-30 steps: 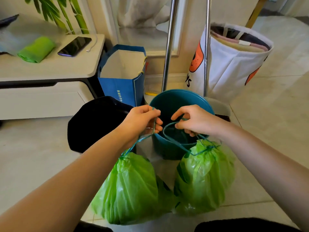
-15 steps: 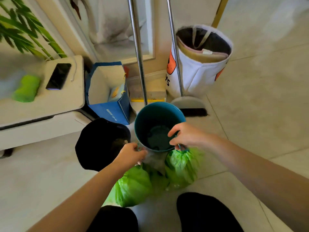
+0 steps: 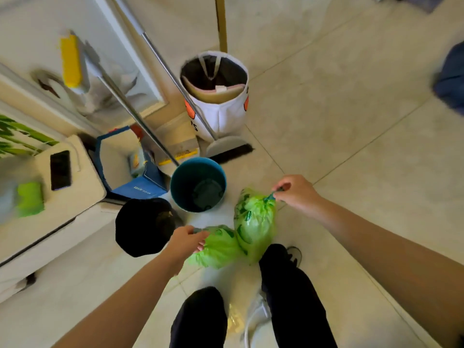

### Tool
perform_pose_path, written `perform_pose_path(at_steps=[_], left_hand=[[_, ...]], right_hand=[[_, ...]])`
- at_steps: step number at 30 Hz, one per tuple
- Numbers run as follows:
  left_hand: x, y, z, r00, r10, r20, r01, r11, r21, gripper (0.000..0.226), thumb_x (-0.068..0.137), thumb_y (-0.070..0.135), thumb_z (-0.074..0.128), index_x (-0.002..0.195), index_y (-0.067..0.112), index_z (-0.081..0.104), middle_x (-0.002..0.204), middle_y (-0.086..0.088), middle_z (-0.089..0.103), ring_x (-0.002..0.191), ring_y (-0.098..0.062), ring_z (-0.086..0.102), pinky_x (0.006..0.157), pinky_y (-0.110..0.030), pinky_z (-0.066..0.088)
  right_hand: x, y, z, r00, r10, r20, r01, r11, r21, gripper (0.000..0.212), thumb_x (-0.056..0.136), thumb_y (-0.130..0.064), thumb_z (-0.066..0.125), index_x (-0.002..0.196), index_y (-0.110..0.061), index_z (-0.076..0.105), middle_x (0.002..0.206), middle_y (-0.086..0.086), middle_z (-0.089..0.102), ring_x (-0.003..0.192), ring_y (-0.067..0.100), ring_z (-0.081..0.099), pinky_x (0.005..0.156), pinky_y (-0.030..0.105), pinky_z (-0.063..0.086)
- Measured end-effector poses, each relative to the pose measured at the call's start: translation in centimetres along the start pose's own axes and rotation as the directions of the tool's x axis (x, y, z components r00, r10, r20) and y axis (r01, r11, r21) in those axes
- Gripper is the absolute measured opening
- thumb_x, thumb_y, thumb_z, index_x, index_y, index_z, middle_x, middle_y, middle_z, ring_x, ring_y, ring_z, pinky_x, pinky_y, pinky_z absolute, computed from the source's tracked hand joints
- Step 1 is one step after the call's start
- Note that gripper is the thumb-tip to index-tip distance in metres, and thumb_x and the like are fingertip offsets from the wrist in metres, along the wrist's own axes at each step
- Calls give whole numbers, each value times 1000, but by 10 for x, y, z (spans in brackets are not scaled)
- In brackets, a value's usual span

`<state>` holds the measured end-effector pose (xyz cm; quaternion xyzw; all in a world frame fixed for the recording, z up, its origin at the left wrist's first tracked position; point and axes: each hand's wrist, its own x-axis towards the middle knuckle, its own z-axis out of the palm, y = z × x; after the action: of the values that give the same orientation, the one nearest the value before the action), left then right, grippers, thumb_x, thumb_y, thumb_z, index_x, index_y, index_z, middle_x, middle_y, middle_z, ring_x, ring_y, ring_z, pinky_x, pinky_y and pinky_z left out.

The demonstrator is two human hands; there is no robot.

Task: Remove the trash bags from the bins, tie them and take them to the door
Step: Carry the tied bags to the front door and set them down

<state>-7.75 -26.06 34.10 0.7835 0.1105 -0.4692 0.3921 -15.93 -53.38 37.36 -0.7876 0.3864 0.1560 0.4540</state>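
Two tied green trash bags hang just above the tiled floor in front of my legs. My left hand [image 3: 187,241] grips the drawstring of the left green bag [image 3: 218,249]. My right hand [image 3: 296,193] pinches the teal drawstring of the right green bag [image 3: 253,222], which hangs a little higher and further out. The teal bin [image 3: 180,182] stands with no bag inside it just beyond the bags. A black bin [image 3: 143,226] sits to its left, beside my left hand.
A white laundry basket [image 3: 221,114], a broom and a dustpan [image 3: 226,146] stand behind the teal bin. A blue paper bag [image 3: 140,188] and a low white cabinet [image 3: 82,187] with a phone [image 3: 60,169] are at left. Open tiled floor lies to the right.
The view has risen and tilted down, so I stand taller. Both bags have lifted off the floor and my right hand has swung out to the right, away from the teal bin.
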Motion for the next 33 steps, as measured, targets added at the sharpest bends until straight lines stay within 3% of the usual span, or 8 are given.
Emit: perform_pose_path(at_steps=[5, 10, 16, 23, 29, 33], left_hand=[[-60, 57, 30, 990, 27, 135, -28, 1000, 7, 16, 88, 7, 62, 77, -4, 60, 66, -15, 61, 61, -20, 53, 66, -32, 44], [-113, 117, 80, 984, 93, 153, -87, 995, -45, 16, 87, 2, 59, 73, -4, 62, 61, -11, 64, 64, -23, 48, 71, -37, 42], [-171, 185, 162, 963, 126, 238, -93, 985, -148, 14, 92, 3, 53, 81, -5, 57, 58, -9, 64, 80, -31, 50, 96, -47, 45], [-215, 249, 266, 892, 190, 411, -165, 982, -96, 14, 94, 7, 53, 90, -4, 61, 82, -20, 64, 74, -24, 53, 75, -36, 47], [-244, 294, 347, 794, 211, 570, -255, 967, -3, 15, 94, 8, 54, 88, 0, 65, 83, -17, 67, 84, -28, 56, 82, -37, 47], [-268, 320, 415, 716, 189, 672, -318, 945, 73, 13, 92, 5, 55, 94, 0, 66, 86, -16, 66, 86, -28, 56, 81, -34, 48]], right_hand=[[-54, 5, -74, 998, 11, -62, -2, 991, 136, 16, 76, -5, 70, 89, -14, 71, 85, -5, 66, 88, 15, 62, 69, 19, 43], [-121, 20, -143, 993, 73, -97, -44, 961, 274, 15, 77, -9, 69, 89, -18, 70, 82, 2, 69, 73, 15, 64, 60, 18, 46], [-197, 52, -219, 966, 164, -198, -53, 880, 473, 13, 78, -11, 72, 85, -22, 70, 90, 6, 72, 88, 16, 68, 77, 28, 54], [-247, 98, -296, 886, 271, -376, 10, 800, 599, 15, 78, -10, 71, 81, -25, 71, 88, 2, 73, 90, 13, 69, 82, 28, 55], [-274, 137, -351, 779, 358, -514, 63, 771, 633, 14, 78, -9, 70, 80, -22, 72, 80, 4, 74, 82, 19, 71, 83, 37, 57], [-290, 171, -389, 690, 439, -575, 96, 732, 674, 14, 77, -7, 69, 79, -21, 73, 73, 1, 73, 76, 16, 71, 79, 34, 57]])
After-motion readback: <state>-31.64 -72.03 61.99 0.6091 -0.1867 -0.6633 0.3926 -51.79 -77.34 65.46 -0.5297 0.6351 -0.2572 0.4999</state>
